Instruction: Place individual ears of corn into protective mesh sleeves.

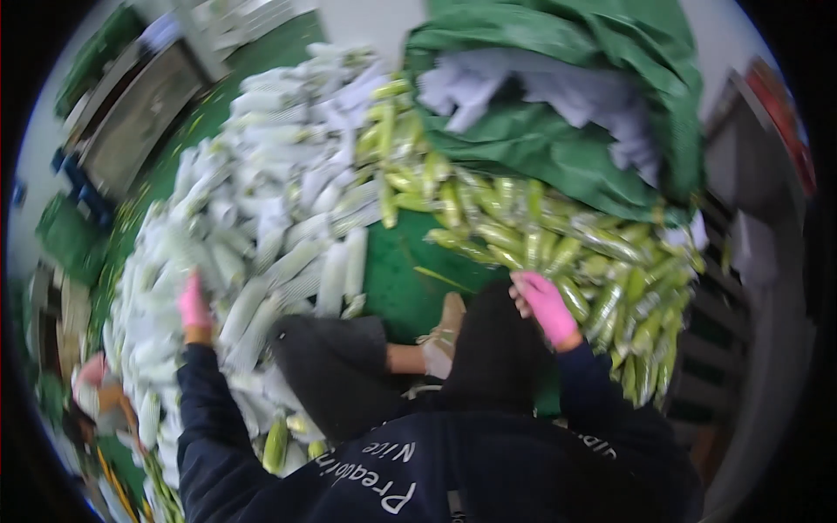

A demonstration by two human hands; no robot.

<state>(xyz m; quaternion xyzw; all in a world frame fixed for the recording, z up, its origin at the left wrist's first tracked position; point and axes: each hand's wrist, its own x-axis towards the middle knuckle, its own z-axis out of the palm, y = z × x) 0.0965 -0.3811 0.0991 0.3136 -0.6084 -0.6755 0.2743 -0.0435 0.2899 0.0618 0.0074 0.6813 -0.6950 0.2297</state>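
My left hand (194, 303), in a pink glove, is over the heap of vegetables in white foam net sleeves (261, 179). It is blurred, and its fingers cannot be made out against the pale sleeves. To the right, my right hand (545, 305), also gloved in pink, hovers by my knee at the near edge of a pile of long yellow-green vegetables in clear film (532, 231). Its fingers are loosely curled and slightly apart, and nothing shows in them.
A large green sack (549, 152) with white foam sleeves (558, 91) inside stands behind the green pile. Green floor (397, 270) shows between the heaps. A grey slatted structure (719, 305) borders the right. Another person (105, 397) is at the far left.
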